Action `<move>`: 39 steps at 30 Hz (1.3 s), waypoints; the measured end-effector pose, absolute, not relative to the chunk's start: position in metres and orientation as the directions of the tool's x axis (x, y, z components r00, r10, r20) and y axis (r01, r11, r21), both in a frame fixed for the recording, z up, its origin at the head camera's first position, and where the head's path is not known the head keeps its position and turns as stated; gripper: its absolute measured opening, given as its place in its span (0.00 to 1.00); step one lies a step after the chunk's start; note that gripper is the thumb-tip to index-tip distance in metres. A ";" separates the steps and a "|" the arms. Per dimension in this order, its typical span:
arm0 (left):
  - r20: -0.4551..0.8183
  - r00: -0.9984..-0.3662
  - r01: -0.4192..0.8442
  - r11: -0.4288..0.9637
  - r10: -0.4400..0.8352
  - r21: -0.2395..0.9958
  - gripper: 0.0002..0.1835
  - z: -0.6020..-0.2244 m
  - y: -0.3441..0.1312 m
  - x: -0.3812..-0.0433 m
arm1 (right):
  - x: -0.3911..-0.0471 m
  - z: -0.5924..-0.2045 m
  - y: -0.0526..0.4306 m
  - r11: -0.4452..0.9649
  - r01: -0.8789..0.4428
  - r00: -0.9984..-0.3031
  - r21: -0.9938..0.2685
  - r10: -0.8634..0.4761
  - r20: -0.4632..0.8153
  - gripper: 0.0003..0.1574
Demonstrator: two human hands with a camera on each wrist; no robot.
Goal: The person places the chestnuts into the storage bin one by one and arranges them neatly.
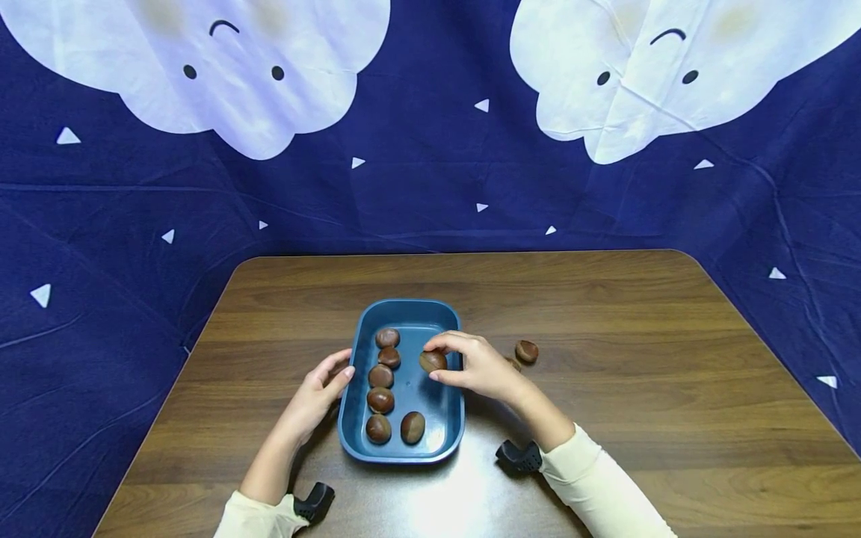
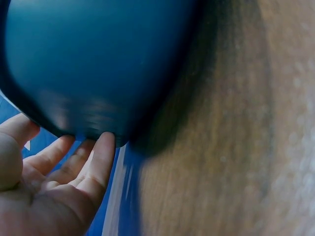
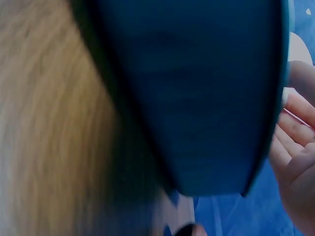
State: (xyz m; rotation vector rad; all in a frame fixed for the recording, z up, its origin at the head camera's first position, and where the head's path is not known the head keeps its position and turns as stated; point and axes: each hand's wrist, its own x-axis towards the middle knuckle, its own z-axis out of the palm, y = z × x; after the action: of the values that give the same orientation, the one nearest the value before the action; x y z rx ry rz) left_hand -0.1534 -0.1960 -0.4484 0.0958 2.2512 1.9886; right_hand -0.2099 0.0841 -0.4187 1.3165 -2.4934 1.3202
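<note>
A blue tray (image 1: 403, 456) holds a column of brown chestnuts (image 1: 380, 376) along its left side. One more chestnut (image 1: 412, 427) lies by itself at the near right inside. My left hand (image 1: 316, 396) holds the tray's left edge, thumb at the rim and fingers (image 2: 101, 152) against the outer wall. Over the tray's right side, my right hand (image 1: 480, 366) pinches a chestnut (image 1: 433, 362) between thumb and fingers. In the right wrist view, the tray wall (image 3: 206, 98) fills the middle and the right hand (image 3: 300, 142) shows at the right edge.
Just right of the right hand, a chestnut (image 1: 527, 351) lies on the wooden table (image 1: 639, 336), with another (image 1: 513, 364) partly hidden by that hand. A dark blue cloth (image 1: 417, 202) with white clouds hangs behind the table. Black wrist devices (image 1: 518, 456) sit at both sleeves.
</note>
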 end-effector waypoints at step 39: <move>-0.060 -0.988 -0.043 0.119 0.139 0.992 0.23 -0.450 -0.197 -0.154 | -0.205 -0.411 0.039 0.445 -0.725 -0.468 -0.526 -0.878 -0.097 0.16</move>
State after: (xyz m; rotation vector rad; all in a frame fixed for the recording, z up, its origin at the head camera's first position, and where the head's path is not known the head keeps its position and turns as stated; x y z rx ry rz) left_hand -0.1539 -0.1967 -0.4504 0.0971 2.2428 1.9954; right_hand -0.2047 0.0386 -0.4107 1.7208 -2.9604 0.7540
